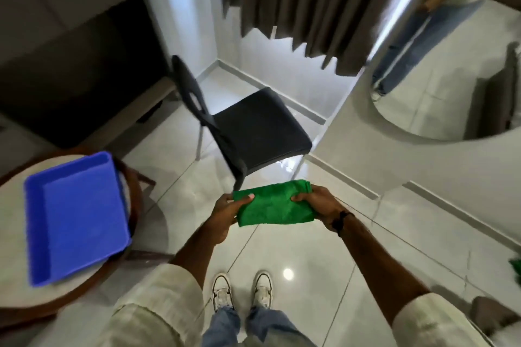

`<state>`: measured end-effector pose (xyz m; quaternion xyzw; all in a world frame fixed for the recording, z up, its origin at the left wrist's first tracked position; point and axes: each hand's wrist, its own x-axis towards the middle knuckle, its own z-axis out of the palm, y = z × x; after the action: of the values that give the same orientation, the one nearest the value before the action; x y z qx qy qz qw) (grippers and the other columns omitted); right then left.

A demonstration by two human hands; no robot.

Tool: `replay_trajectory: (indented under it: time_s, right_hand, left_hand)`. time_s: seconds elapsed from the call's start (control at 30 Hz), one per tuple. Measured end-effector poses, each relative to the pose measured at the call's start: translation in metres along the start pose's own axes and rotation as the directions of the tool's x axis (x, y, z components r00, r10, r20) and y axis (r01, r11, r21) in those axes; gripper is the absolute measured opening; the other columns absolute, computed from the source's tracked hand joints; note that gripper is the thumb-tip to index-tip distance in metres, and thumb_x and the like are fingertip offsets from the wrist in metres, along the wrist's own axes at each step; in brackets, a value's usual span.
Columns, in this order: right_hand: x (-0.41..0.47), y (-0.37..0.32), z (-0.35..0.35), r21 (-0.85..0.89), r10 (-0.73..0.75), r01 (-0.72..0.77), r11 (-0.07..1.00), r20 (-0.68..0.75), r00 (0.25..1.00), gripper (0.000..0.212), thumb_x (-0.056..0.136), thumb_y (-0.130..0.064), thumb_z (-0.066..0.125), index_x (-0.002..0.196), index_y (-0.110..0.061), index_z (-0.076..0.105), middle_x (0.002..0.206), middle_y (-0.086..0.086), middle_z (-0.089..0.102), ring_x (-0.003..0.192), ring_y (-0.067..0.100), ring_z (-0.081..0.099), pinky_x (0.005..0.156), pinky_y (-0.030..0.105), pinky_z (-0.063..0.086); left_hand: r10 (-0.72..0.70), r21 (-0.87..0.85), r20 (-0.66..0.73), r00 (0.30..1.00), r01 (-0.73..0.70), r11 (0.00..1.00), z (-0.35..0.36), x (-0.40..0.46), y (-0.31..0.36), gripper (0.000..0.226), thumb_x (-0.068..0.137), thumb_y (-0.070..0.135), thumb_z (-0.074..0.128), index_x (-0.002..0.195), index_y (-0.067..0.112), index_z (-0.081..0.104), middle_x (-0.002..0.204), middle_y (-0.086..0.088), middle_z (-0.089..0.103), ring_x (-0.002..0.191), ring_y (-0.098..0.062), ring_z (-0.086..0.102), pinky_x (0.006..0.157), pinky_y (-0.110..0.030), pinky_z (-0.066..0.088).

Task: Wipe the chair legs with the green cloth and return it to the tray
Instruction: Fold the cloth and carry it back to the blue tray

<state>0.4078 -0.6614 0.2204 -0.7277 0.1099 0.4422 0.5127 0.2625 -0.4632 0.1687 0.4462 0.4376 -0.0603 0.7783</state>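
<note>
Tray (76, 214), blue, far left on round table (17, 284), lying flat and tilted askew to the table edge, nothing in it. Table rim dark wood, top pale.

Left hand (225, 213) centre frame, forearm reaching forward from rolled pale sleeve (158, 298), palm turned inward, thumb on top of cloth (275, 204) and fingers under, pinching its left edge. Grip closed on the cloth.

Cloth green, folded into a rough rectangle, held flat and stretched between both hands at about waist level, above the floor (324, 248) and well apart from the tray. Just in front of and below chair (253, 127); near chair leg (239, 177) overlaps the cloth's upper left corner in view, contact not clear.

Chair black, seat padded, back toward the left with an oval cut-out, thin pale leg (199, 144) visible at the rear left. Standing on glossy white tile.

Right hand (313, 201) mirrors the left: forearm extended forward, dark band at the wrist, thumb on top, fingers curled under the cloth's right edge, clenched on it.

Shoes (242, 290) below, white, pointing at the chair.

Mirror (451, 65) upper right, curtain (304, 3) top centre.
</note>
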Motion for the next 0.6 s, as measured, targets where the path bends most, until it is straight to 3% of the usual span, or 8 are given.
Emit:
replay_trajectory:
  time_s: [0.07, 0.17, 0.2, 0.3, 0.33, 0.43, 0.53, 0.6]
  right_hand:
    - [0.001, -0.006, 0.043, -0.087, -0.015, 0.017, 0.996, 0.033, 0.999, 0.043, 0.082, -0.002, 0.078, 0.125, -0.001, 0.072, 0.125, 0.024, 0.075, 0.118, 0.042, 0.071, 0.104, 0.057, 0.056]
    - [0.011, -0.016, 0.11, -0.163, -0.048, 0.064, 0.985, 0.101, 0.994, 0.04, 0.084, 0.0, 0.075, 0.124, 0.0, 0.072, 0.125, 0.026, 0.074, 0.118, 0.043, 0.071, 0.104, 0.057, 0.056]
    - [0.014, -0.019, 0.136, -0.184, -0.055, 0.079, 0.98, 0.129, 0.99, 0.04, 0.085, 0.001, 0.075, 0.125, 0.0, 0.071, 0.125, 0.026, 0.074, 0.118, 0.044, 0.07, 0.104, 0.056, 0.056]
    - [0.02, -0.016, 0.211, -0.241, -0.052, 0.096, 0.966, 0.184, 0.981, 0.039, 0.087, 0.0, 0.074, 0.126, 0.001, 0.07, 0.126, 0.026, 0.074, 0.115, 0.042, 0.072, 0.096, 0.051, 0.06]
    - [0.021, -0.014, 0.233, -0.258, -0.039, 0.089, 0.962, 0.195, 0.98, 0.039, 0.088, -0.001, 0.074, 0.126, 0.001, 0.07, 0.125, 0.026, 0.073, 0.11, 0.04, 0.073, 0.089, 0.046, 0.062]
    - [0.034, -0.006, 0.313, -0.298, -0.02, 0.09, 0.95, 0.23, 0.973, 0.038, 0.087, -0.003, 0.076, 0.125, 0.001, 0.071, 0.125, 0.027, 0.074, 0.106, 0.038, 0.073, 0.089, 0.047, 0.062]
    - [0.061, 0.007, 0.392, -0.327, 0.013, 0.058, 0.943, 0.212, 0.977, 0.037, 0.086, -0.001, 0.076, 0.123, 0.002, 0.072, 0.125, 0.029, 0.073, 0.118, 0.045, 0.07, 0.102, 0.057, 0.057]
    - [0.086, 0.02, 0.449, -0.36, 0.059, 0.015, 0.933, 0.194, 0.979, 0.037, 0.085, -0.002, 0.074, 0.122, -0.001, 0.072, 0.125, 0.027, 0.073, 0.12, 0.044, 0.069, 0.103, 0.057, 0.056]
  left_hand:
    - [0.003, -0.05, -0.102, 0.995, -0.008, 0.999, -0.035, -0.017, 0.0, 0.052, 0.082, 0.015, 0.084, 0.126, 0.007, 0.056, 0.125, -0.018, 0.073, 0.106, -0.029, 0.073, 0.091, -0.042, 0.061]
    - [0.019, -0.053, -0.127, 0.992, -0.025, 0.998, -0.089, -0.035, 0.001, 0.045, 0.086, 0.012, 0.08, 0.127, -0.002, 0.067, 0.128, -0.022, 0.073, 0.118, -0.034, 0.072, 0.108, -0.046, 0.056]
    - [0.031, -0.055, -0.182, 0.983, -0.041, 0.998, -0.109, -0.039, 0.0, 0.04, 0.087, 0.014, 0.079, 0.123, -0.001, 0.07, 0.125, -0.02, 0.075, 0.113, -0.031, 0.074, 0.102, -0.042, 0.059]
    - [0.033, -0.02, -0.395, 0.918, -0.045, 0.999, -0.168, -0.05, -0.003, 0.016, 0.088, 0.027, 0.079, 0.097, 0.014, 0.075, 0.09, -0.001, 0.083, 0.071, -0.011, 0.077, 0.06, -0.023, 0.062]
    - [0.041, -0.002, -0.468, 0.883, -0.047, 0.999, -0.187, -0.052, -0.003, 0.016, 0.089, 0.03, 0.078, 0.095, 0.015, 0.074, 0.09, -0.002, 0.082, 0.071, -0.013, 0.075, 0.061, -0.026, 0.062]
    - [0.089, 0.088, -0.641, 0.762, -0.042, 0.995, -0.257, -0.046, -0.004, 0.034, 0.088, 0.034, 0.078, 0.108, 0.007, 0.077, 0.11, -0.016, 0.078, 0.1, -0.032, 0.073, 0.091, -0.047, 0.062]
    - [0.11, 0.126, -0.714, 0.692, -0.028, 0.992, -0.331, -0.03, -0.009, 0.035, 0.087, 0.035, 0.078, 0.106, 0.006, 0.077, 0.107, -0.018, 0.079, 0.105, -0.036, 0.073, 0.093, -0.049, 0.061]
    - [0.106, 0.133, -0.717, 0.689, -0.014, 0.991, -0.386, -0.009, -0.013, 0.037, 0.088, 0.035, 0.077, 0.106, 0.003, 0.074, 0.108, -0.023, 0.077, 0.105, -0.04, 0.073, 0.093, -0.054, 0.061]
